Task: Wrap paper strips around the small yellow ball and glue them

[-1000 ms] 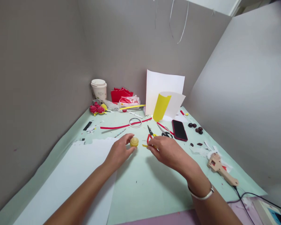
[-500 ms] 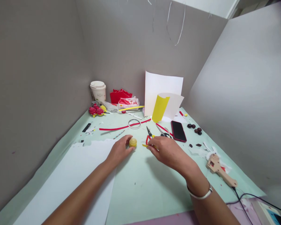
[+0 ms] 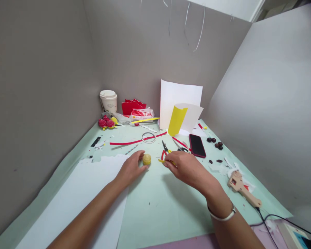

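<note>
A small round yellow coil (image 3: 146, 159) sits on the green table covering, right beside the fingertips of my left hand (image 3: 132, 167). The fingers of that hand are apart and curve around the coil's left side. My right hand (image 3: 180, 166) pinches a thin yellow strip (image 3: 161, 161), whose end sticks out to the left of the fingertips. Just beyond this hand are red-handled pliers (image 3: 165, 147) and scissors (image 3: 178, 145). A silver ring (image 3: 148, 137) lies farther back, over a long red strip (image 3: 126, 143).
White paper (image 3: 93, 193) lies at the left. A phone (image 3: 197, 145) and a glue gun (image 3: 243, 188) with its cable are on the right. Curled yellow paper (image 3: 177, 121), a lidded cup (image 3: 109, 101) and red-yellow pieces (image 3: 106, 122) stand farther back.
The coil's top now looks a little flatter and more tilted toward the camera. Both hands have barely moved.
</note>
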The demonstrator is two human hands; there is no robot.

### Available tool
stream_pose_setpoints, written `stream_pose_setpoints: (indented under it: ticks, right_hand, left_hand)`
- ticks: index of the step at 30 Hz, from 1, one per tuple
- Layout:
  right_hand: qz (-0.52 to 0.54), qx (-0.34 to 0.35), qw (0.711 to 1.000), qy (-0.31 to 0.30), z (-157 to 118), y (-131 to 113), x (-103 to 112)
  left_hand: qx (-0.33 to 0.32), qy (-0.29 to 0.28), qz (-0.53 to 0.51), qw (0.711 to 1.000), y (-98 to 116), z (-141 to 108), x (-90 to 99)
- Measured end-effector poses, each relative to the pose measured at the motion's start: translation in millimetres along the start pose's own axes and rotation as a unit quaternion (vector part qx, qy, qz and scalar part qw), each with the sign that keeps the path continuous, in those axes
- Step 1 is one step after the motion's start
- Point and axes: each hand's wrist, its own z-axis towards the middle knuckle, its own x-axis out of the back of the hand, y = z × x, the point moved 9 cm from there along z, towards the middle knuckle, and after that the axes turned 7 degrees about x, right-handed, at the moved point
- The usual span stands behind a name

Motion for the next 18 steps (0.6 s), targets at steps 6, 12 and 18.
stream_pose_setpoints:
  ticks: [6,12,18]
  right_hand:
    - [0.009,-0.003,0.999,0.049,-3.1,-12.6,-0.4]
    - [-0.087,0.013,0.988,0.127,-17.1,-58.6,-29.3]
    - [-0.092,0.005,0.989,0.117,-41.8,-82.8,-53.3]
  left_hand:
    - [0.120,0.041,-0.117,0.985,5.3,-45.7,28.3]
    - [0.198,-0.109,-0.385,0.895,29.1,-99.8,-21.3]
    - [0.220,-0.090,-0.443,0.864,19.0,-110.3,-38.5]
